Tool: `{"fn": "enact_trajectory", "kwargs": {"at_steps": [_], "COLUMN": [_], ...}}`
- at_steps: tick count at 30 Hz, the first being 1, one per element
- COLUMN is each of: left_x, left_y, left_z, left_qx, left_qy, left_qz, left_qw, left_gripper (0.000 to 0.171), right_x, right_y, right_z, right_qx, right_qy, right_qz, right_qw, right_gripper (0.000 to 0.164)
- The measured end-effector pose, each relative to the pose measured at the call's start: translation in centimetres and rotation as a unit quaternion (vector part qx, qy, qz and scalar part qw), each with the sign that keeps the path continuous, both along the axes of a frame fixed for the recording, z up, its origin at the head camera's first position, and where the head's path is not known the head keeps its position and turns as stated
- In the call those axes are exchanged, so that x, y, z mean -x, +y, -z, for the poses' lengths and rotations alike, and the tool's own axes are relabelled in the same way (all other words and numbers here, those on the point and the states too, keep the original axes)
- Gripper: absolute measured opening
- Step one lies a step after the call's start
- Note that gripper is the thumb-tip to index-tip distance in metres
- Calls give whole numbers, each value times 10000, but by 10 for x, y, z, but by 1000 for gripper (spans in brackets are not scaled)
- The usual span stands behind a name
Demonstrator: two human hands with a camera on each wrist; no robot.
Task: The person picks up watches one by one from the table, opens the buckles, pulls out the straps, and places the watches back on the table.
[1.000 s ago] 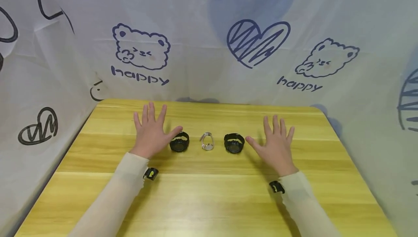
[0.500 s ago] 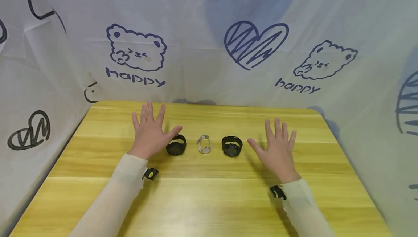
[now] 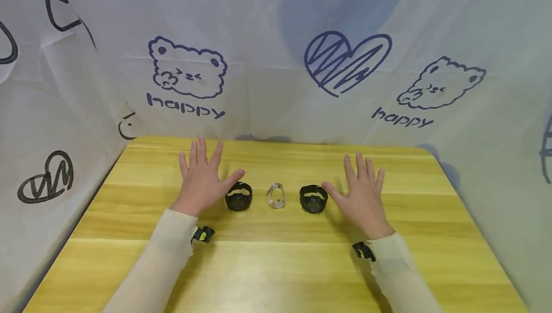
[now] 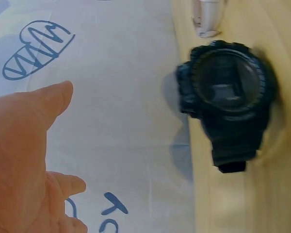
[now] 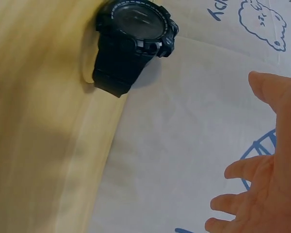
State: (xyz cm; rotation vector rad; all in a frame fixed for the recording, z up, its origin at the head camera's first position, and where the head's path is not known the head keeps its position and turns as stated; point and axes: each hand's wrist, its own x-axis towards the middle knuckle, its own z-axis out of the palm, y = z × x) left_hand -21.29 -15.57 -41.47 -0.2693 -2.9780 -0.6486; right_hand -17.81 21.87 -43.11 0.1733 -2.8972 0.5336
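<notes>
Three wristwatches stand in a row in the head view. On the left is a black digital watch [image 3: 238, 201], its strap closed into a loop; a small pale watch [image 3: 277, 198] is in the middle, and a second black watch [image 3: 313, 202] on the right. My left hand [image 3: 201, 183] is spread, its thumb overlapping the left black watch's strap in the head view. Spread likewise, my right hand [image 3: 364, 198] has its thumb tip close by the right black watch. Neither hand holds anything. The wrist views show a gap between each thumb and its black watch [image 4: 228, 87].
The watches stand on a wooden table [image 3: 267, 274] with light yellow grain. White cloth [image 3: 258, 25] with drawn hearts and bears hangs behind it and along the sides. A small black device [image 3: 203, 234] sits at the left wrist, another black device [image 3: 364, 251] at the right.
The whole head view has shifted slightly back and forth. My right thumb is nearer the right black watch than half a second ago. The watches keep their places.
</notes>
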Motion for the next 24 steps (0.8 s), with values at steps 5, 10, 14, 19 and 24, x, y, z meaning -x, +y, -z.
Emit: {"fn": "enact_trajectory", "kwargs": {"at_steps": [5,10,14,19,24], "left_x": [3,7,10,13,15], "left_y": [5,4,0,0,-1], "left_z": [-5,-12,-18,-19,-17], "left_qx": [-172,-396,-592,-665,-484], "left_qy": [76,88,112,-172,-698], "left_qz": [33,134,367,639,778], "left_qw": [9998,9991,9975,9956,9933], "left_gripper": [101,96,91,81,52], "right_x": [9,16,20,21,22], "right_y": [-6,-14,-20,-33,-48], "right_z": [-3,-9,-17,-28,-30], "right_qx": [78,193,210,514,810], "right_qy": [172,220,231,51,-246], "right_qz": [-91,-359,-484,-857,-1289], "right_qw": [9998,9989,9983,9950,9880], "right_gripper": [98,98,98,95,86]}}
